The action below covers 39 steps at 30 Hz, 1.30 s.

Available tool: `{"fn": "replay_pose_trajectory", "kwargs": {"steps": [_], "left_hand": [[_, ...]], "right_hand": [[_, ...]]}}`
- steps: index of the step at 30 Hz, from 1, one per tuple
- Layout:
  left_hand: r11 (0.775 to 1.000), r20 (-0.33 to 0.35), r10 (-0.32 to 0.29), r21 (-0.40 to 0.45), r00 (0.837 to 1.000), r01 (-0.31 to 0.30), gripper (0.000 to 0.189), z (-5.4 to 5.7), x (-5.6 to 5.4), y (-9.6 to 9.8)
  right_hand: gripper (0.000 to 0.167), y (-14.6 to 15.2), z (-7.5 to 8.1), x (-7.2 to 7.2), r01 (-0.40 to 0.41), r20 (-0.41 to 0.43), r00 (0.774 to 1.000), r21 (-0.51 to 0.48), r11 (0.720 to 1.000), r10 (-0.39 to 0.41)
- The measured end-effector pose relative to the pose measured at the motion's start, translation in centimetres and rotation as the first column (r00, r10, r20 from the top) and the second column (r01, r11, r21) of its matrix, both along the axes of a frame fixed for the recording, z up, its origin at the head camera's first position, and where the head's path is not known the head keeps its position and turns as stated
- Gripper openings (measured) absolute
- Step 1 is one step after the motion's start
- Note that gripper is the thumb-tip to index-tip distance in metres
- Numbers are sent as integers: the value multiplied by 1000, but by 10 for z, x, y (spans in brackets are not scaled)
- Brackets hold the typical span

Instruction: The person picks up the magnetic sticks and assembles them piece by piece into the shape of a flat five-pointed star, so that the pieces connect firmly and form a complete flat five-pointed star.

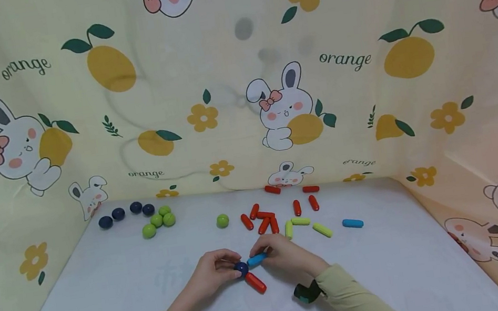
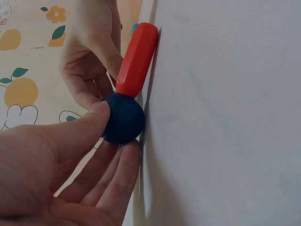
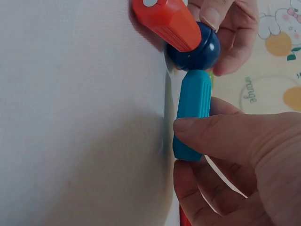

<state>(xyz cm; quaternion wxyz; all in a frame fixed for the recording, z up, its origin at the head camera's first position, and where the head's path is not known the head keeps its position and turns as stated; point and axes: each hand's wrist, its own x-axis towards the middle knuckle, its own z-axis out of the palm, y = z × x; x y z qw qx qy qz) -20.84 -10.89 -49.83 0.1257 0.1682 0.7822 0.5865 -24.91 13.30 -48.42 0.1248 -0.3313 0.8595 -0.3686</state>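
Observation:
In the head view my left hand [image 1: 213,273] pinches a dark blue ball [image 1: 241,269] between thumb and fingers, low over the table. A red rod [image 1: 256,283] joins the ball and points toward the front right. My right hand [image 1: 284,252] pinches a blue rod [image 1: 257,259], whose near end meets the ball. In the right wrist view that blue rod [image 3: 193,113] touches the ball [image 3: 202,47], beside the red rod [image 3: 169,23]; whether it is fixed there I cannot tell. The left wrist view shows the thumb and fingers on the ball [image 2: 123,117].
Several dark blue balls [image 1: 118,213] and green balls [image 1: 157,220] lie at the back left, with one green ball [image 1: 222,221] apart. Behind my hands are red rods [image 1: 265,215] and yellow-green rods [image 1: 322,229]. Another blue rod [image 1: 352,223] lies rightward. A printed cloth [image 1: 228,73] surrounds the table.

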Motion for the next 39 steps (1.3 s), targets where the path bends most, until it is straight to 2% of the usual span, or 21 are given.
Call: {"fn": "replay_pose_trajectory", "kwargs": {"steps": [9, 16, 22, 26, 29, 35, 39], "left_hand": [[1000, 0, -3, 10, 1000, 3, 30, -1, -1, -1], [1000, -3, 5, 0, 1000, -5, 28, 0, 0, -1], [1000, -4, -5, -15, 1000, 5, 28, 0, 0, 0], [999, -10, -5, -40, 1000, 5, 28, -1, 1, 1], [998, -16, 1, -58, 1000, -2, 29, -1, 2, 2], [994, -25, 36, -102, 999, -39, 32, 1, 4, 3], [994, -24, 52, -99, 998, -54, 37, 3, 6, 4]], "right_hand": [[26, -4, -3, -1, 7, 9, 1000, -15, 1000, -7], [27, -5, -6, -3, 27, 10, 1000, -67, 997, -26], [29, 0, -10, -1, 87, 36, 996, -107, 990, -84], [29, 9, -9, 6, 175, 78, 983, -141, 974, -166], [28, 18, -8, 13, 211, 97, 976, -156, 965, -197], [30, 28, -4, 33, 195, 182, 967, -87, 977, -177], [30, 28, -3, 44, 182, 231, 959, -50, 982, -166]]}}
